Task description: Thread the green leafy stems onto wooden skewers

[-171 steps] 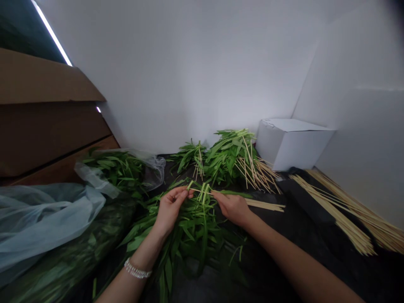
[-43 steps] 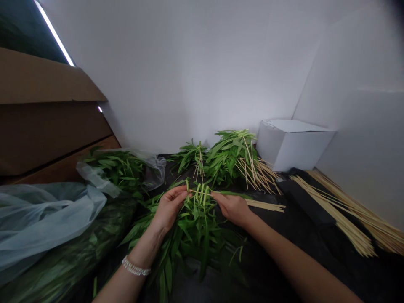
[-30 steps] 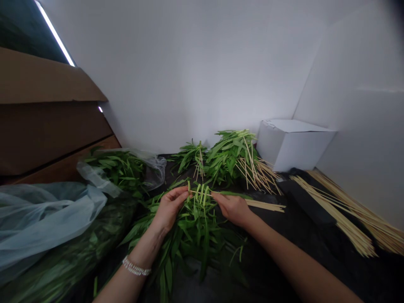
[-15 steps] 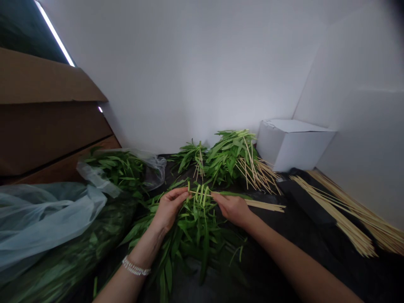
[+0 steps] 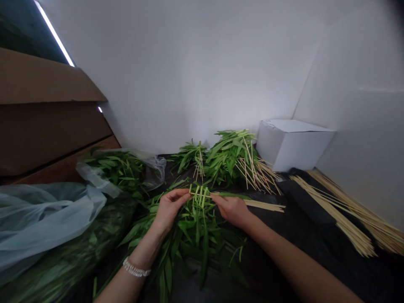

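Note:
Between my hands a thin wooden skewer (image 5: pixel 205 195) runs level, with several pale green stems of leafy greens (image 5: pixel 198 193) threaded side by side on it. My left hand (image 5: pixel 168 206) pinches a stem at the skewer's left end between thumb and fingers. My right hand (image 5: pixel 232 209) is closed round the skewer's right part. Long leaves (image 5: pixel 189 227) hang below the stems over a loose pile of the same greens. Behind my right hand, several bare skewers (image 5: pixel 265 205) lie on the dark surface.
At the back sits a heap of skewered greens (image 5: pixel 229 155), with a smaller bunch (image 5: pixel 189 155) beside it. A white box (image 5: pixel 293 143) stands back right, near long skewer bundles (image 5: pixel 344 223). Plastic bags of greens (image 5: pixel 47 223) lie left, before a cardboard box (image 5: pixel 47 134).
My left hand and the stem at its fingertips have shifted very slightly up and right. My right hand and the skewer stay almost in place.

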Tool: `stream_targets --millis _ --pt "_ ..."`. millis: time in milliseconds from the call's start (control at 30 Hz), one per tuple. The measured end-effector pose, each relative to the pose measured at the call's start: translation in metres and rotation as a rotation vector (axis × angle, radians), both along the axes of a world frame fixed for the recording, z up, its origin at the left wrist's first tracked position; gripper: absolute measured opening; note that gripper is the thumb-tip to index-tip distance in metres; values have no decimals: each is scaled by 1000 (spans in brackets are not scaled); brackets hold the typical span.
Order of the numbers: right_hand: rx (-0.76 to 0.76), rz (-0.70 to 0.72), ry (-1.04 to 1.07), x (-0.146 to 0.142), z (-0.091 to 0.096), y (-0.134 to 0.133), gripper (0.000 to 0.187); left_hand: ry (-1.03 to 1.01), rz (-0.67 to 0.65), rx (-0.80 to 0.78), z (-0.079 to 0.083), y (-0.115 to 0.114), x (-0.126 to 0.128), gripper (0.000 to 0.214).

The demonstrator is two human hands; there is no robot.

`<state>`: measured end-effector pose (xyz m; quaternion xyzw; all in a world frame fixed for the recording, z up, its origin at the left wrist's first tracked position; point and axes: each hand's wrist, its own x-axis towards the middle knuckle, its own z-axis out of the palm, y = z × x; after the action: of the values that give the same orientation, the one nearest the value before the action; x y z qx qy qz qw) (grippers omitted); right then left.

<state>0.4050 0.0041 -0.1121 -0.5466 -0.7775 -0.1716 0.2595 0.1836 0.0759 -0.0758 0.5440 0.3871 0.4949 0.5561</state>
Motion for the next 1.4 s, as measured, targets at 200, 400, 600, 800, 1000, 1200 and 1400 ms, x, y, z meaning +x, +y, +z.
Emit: stream_targets --millis 200,400,600,800,1000,1200,1400 --pt "7 6 18 2 0 1 42 -134 -45 -102 3 -1 1 35" --pt "40 -31 42 5 0 2 38 -237 -1 -195 11 -3 3 38" --pt "37 -11 23 2 -1 1 38 -221 -41 -155 5 -2 3 34" --pt "22 -16 19 2 0 1 38 -208 -39 -147 4 -1 2 34" --pt "26 -25 14 1 1 0 38 -189 -10 -139 8 -4 4 33" --pt "47 -8 27 1 1 0 36 -184 11 -120 6 -2 4 31" --pt "25 -10 19 1 0 0 37 -184 5 -123 5 -2 3 29"
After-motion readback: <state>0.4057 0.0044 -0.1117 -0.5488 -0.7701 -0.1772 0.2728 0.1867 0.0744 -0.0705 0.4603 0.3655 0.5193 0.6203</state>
